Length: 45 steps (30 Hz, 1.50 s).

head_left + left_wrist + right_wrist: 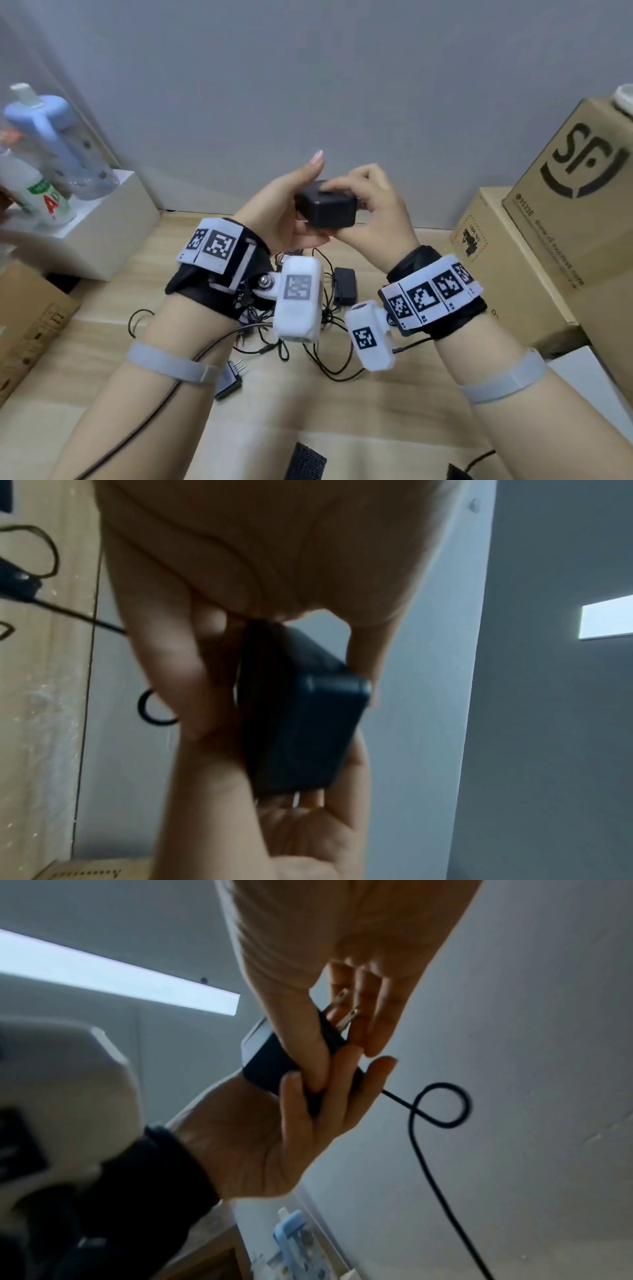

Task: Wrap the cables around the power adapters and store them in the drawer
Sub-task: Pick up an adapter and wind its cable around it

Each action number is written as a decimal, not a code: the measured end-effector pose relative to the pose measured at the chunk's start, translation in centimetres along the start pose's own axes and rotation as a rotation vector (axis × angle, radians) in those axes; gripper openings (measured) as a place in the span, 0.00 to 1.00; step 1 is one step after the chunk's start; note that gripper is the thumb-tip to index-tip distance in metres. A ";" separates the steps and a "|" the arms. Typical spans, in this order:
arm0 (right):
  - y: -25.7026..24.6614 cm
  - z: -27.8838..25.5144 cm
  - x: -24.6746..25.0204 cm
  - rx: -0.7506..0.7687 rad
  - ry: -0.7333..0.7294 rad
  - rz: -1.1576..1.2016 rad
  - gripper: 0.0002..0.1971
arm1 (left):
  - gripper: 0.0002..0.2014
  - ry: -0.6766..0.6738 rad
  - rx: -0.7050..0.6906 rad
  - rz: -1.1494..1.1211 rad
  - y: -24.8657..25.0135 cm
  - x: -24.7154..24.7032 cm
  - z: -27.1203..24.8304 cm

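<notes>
A black power adapter [325, 207] is held up in front of me between both hands. My left hand [286, 210] carries it from below on straight fingers [346, 1085], thumb pointing up beside it. My right hand [368, 200] grips the end with the metal prongs [344, 1010], thumb and fingers curled round the body [301, 723]. Its thin black cable [441, 1104] hangs off in a small loop. On the wooden table [394, 404] below lie a tangle of black cables [329, 342], another black adapter [345, 286] and a plug-in adapter [228, 378]. No drawer is in view.
Cardboard boxes [565, 212] stand stacked at the right. At the left, a white box [102, 233] carries bottles [44, 137], with another carton [30, 325] in front of it. A grey wall closes off the back. A black strap [305, 462] lies at the near edge.
</notes>
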State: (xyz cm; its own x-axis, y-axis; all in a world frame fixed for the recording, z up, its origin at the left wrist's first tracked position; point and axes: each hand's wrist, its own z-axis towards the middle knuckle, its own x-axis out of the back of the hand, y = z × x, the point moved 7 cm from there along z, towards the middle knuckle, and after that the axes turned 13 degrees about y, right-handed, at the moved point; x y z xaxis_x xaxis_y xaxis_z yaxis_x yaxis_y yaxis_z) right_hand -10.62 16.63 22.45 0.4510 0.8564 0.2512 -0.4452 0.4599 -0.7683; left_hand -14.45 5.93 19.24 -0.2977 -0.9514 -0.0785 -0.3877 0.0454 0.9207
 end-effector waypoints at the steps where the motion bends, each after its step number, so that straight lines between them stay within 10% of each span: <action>1: -0.2 -0.4 -0.4 0.029 -0.061 -0.025 0.24 | 0.19 0.000 -0.017 -0.041 0.0 -0.1 0.1; 6: 1.4 -0.1 0.5 -0.183 0.028 0.173 0.33 | 0.17 0.038 -0.062 -0.216 0.0 0.8 0.3; 11: 3.3 -0.3 -2.4 -0.511 -0.190 0.448 0.29 | 0.10 -0.158 -0.113 -0.265 1.4 -1.0 -0.8; 14: 5.7 -2.4 -3.4 -0.627 -0.304 0.404 0.07 | 0.04 -0.056 -0.179 -0.496 3.0 0.0 -0.6; 19: 11.1 -5.4 -1.4 -0.768 -0.254 0.210 0.13 | 0.04 0.155 -0.226 -0.752 2.2 3.5 0.1; 23: 8.6 -2.5 0.3 -0.724 -0.059 0.257 0.12 | 0.19 0.101 -0.127 -0.536 -1.3 2.9 0.5; 30: 1.0 3.1 0.6 -0.397 0.030 0.252 0.10 | 0.16 -0.198 -0.049 -0.342 -2.6 -1.6 -0.4; 39: 3.7 1.9 1.1 -0.509 0.162 0.433 0.11 | 0.08 -0.044 -0.153 -0.439 -1.3 -1.2 0.9; 45: 5.7 -1.3 -3.6 -0.575 -0.142 0.238 0.15 | 0.08 -0.007 -0.200 -0.615 -0.3 -0.9 1.3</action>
State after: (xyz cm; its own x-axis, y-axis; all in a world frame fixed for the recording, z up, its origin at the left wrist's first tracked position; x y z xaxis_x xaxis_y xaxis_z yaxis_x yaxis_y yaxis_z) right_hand -13.82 15.82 16.43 0.2666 0.9605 0.0797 -0.0168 0.0873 -0.9960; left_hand -15.19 7.15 18.53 -0.0790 -0.7833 -0.6165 -0.3199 -0.5658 0.7599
